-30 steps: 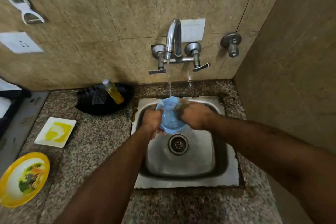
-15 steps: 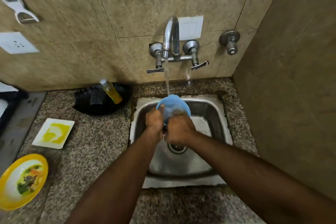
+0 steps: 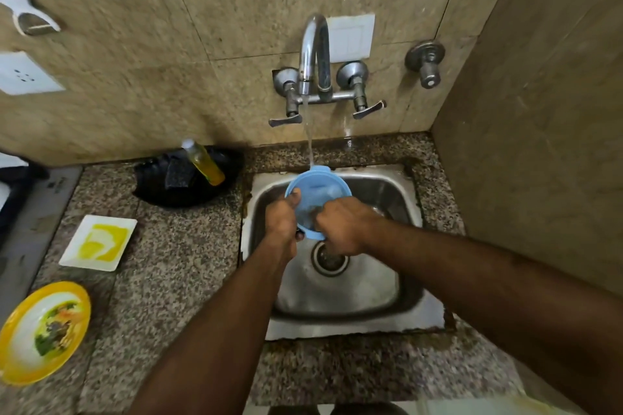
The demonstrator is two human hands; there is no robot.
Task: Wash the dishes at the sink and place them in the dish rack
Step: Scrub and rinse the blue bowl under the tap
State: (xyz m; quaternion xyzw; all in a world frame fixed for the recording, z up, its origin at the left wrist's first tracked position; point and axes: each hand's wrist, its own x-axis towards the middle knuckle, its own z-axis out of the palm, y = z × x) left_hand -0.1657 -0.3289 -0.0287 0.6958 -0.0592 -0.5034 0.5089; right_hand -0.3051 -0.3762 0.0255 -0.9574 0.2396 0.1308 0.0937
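Observation:
A light blue plastic bowl (image 3: 317,189) is held tilted over the steel sink (image 3: 397,192), its far rim under the running water from the tap (image 3: 313,54). My left hand (image 3: 282,217) grips the bowl's left rim, thumb on the edge. My right hand (image 3: 340,226) is closed with its fingers inside the bowl's lower part; whether it holds a scrubber is hidden. A white square plate (image 3: 98,242) with yellow smears and a yellow-rimmed bowl (image 3: 40,330) with food remains lie on the counter at the left.
A black tray (image 3: 158,189) behind the plate holds a dark sponge (image 3: 177,175) and a yellow liquid bottle (image 3: 204,162). A side wall stands close on the right. A wall valve (image 3: 425,66) and socket (image 3: 23,74) are on the back wall. No dish rack is visible.
The bowl has tipped up from facing the stream to facing me, and my right hand has come from its right side into its inside.

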